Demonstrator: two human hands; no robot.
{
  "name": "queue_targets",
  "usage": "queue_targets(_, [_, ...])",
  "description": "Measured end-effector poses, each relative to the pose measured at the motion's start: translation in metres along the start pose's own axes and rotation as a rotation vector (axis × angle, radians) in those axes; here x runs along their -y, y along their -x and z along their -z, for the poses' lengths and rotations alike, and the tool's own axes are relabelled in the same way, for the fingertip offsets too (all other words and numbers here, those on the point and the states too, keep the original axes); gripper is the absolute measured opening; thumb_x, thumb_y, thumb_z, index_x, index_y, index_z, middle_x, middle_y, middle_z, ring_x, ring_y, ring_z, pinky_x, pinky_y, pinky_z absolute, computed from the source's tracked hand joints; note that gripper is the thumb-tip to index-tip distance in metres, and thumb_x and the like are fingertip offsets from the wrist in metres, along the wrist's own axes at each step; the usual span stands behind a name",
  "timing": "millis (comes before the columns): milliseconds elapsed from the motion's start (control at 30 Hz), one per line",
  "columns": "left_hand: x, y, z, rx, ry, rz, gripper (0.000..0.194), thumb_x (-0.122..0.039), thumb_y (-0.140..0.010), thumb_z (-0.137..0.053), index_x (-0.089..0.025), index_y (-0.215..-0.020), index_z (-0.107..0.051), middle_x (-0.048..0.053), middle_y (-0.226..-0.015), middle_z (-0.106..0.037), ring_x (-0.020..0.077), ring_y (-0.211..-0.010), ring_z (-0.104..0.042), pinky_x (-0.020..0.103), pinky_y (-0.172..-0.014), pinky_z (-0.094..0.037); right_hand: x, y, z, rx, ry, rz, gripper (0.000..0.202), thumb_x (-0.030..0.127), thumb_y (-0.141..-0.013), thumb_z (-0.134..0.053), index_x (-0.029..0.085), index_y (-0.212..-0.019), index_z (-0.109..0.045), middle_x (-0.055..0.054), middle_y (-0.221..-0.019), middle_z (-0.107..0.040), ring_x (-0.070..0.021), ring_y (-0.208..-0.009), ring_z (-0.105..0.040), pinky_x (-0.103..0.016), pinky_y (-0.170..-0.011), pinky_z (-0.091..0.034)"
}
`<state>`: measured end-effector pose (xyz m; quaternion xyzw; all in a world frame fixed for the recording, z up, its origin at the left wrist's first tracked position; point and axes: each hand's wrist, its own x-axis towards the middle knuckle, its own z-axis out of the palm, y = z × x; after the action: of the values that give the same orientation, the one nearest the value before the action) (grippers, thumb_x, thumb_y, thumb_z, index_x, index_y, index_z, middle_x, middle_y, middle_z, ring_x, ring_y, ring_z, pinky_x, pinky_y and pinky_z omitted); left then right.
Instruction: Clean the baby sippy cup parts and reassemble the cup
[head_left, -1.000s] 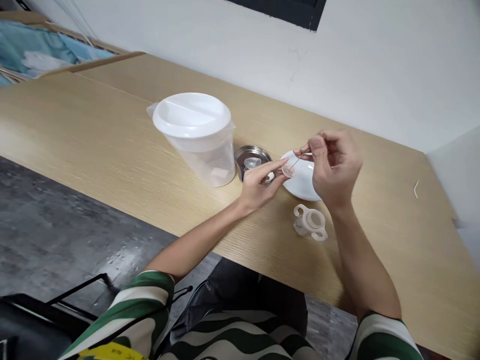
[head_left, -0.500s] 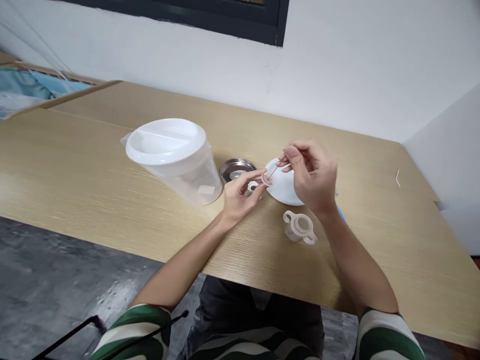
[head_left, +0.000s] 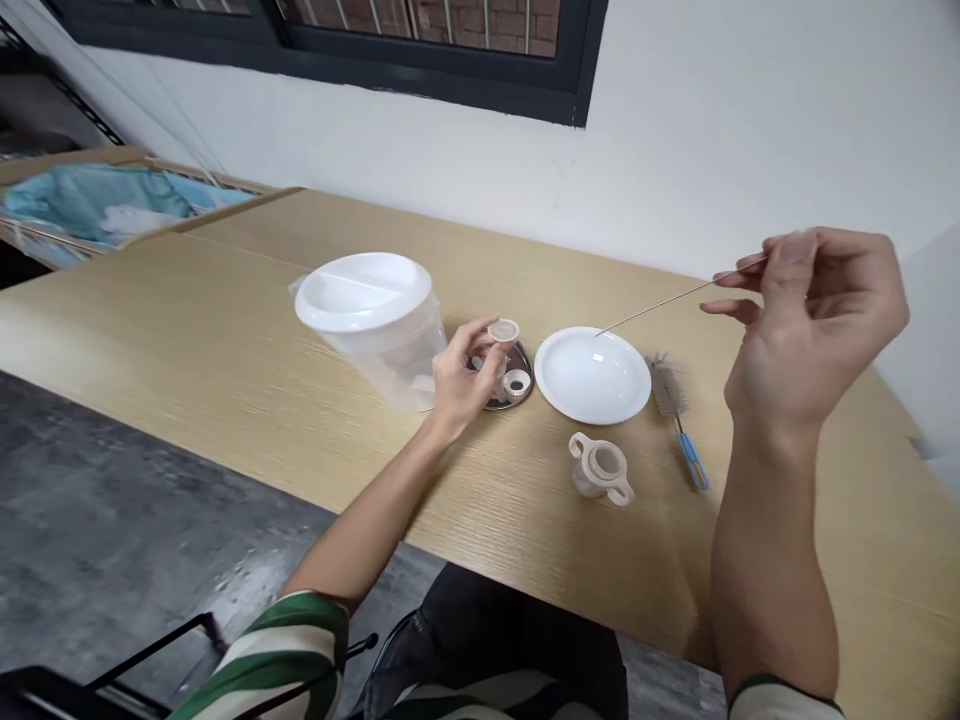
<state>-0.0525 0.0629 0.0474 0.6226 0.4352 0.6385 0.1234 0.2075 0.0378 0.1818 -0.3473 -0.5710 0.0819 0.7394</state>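
Observation:
My left hand (head_left: 463,380) is closed, pinching a small translucent round piece with a rim (head_left: 503,330) between thumb and fingers. Raised at the right, my right hand (head_left: 825,300) pinches a long thin metal wire (head_left: 675,297). The wire slants down to the left, its tip seen over the white plate (head_left: 559,400) and apart from the piece. Behind my left fingers lies a round metal dish (head_left: 523,360), partly hidden, with a small white ring (head_left: 516,383) at it. A translucent two-handled cup part (head_left: 600,470) stands nearer me, in front of the plate.
A tall clear pitcher with a white lid (head_left: 367,290) stands tilted-looking at the left. Right of the plate lies a bottle brush with a blue handle (head_left: 691,460). A bin lined with blue plastic (head_left: 90,200) is beyond the wooden table (head_left: 187,320), under a dark-framed window (head_left: 450,65).
My right hand has drawn the wire out of the round piece and moved right and up. My left hand still holds the piece, now slightly higher. The view has shifted, showing the brush.

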Motion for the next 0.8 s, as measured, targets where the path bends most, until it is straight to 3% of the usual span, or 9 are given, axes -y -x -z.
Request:
queue_targets(100, [0.003,-0.001,0.000,-0.003,-0.019,0.036,0.036,-0.036,-0.093,-0.068,-0.017,-0.123,-0.064,0.006,-0.093,-0.079,0.0130,-0.064,-0.071,0.026,-0.066,-0.058,-0.025,-0.001,-0.004,0.050,0.030,-0.078,0.015,0.038,-0.096,-0.066,0.024,-0.090,-0.061,-0.001,-0.078,-0.061,-0.0143,-0.066,-0.066,-0.027,-0.056,-0.060])
queue_targets(200, [0.006,-0.001,-0.001,0.033,-0.057,0.067,0.037,-0.038,-0.092,-0.068,-0.016,-0.122,-0.064,0.006,-0.093,-0.078,0.0123,-0.062,-0.070,0.024,-0.062,-0.055,-0.059,-0.001,-0.005,0.178,0.105,-0.293,0.012,0.030,-0.093,-0.067,0.020,-0.092,-0.060,0.001,-0.071,-0.061,-0.0141,-0.058,-0.065,-0.028,-0.052,-0.059])
queue_targets(367, [0.009,-0.002,-0.002,0.145,-0.273,0.146,0.034,-0.033,-0.092,-0.067,-0.017,-0.123,-0.066,0.004,-0.095,-0.079,0.0115,-0.064,-0.069,0.025,-0.071,-0.055,-0.101,0.005,0.000,0.282,0.302,-0.487,0.005,0.017,-0.093,-0.057,0.018,-0.097,-0.059,0.001,-0.074,-0.063,-0.0135,-0.058,-0.065,-0.027,-0.051,-0.056])
queue_targets(567, [0.022,-0.003,-0.004,0.288,-0.425,0.249,0.036,-0.036,-0.094,-0.066,-0.017,-0.125,-0.067,0.004,-0.099,-0.079,0.0126,-0.065,-0.068,0.028,-0.083,-0.054,-0.104,0.006,0.005,0.312,0.375,-0.510,0.003,0.021,-0.096,-0.055,0.022,-0.097,-0.057,-0.001,-0.079,-0.064,-0.0129,-0.062,-0.063,-0.026,-0.054,-0.053])
queue_targets(800, [0.033,0.002,-0.011,0.354,-0.640,0.276,0.046,-0.040,-0.094,-0.065,-0.022,-0.136,-0.062,0.003,-0.102,-0.079,0.0233,-0.091,-0.072,0.033,-0.085,-0.050,-0.094,0.005,0.007,0.330,0.378,-0.489,0.005,0.021,-0.096,-0.052,0.021,-0.100,-0.055,-0.001,-0.082,-0.064,-0.0125,-0.062,-0.063,-0.025,-0.053,-0.051])
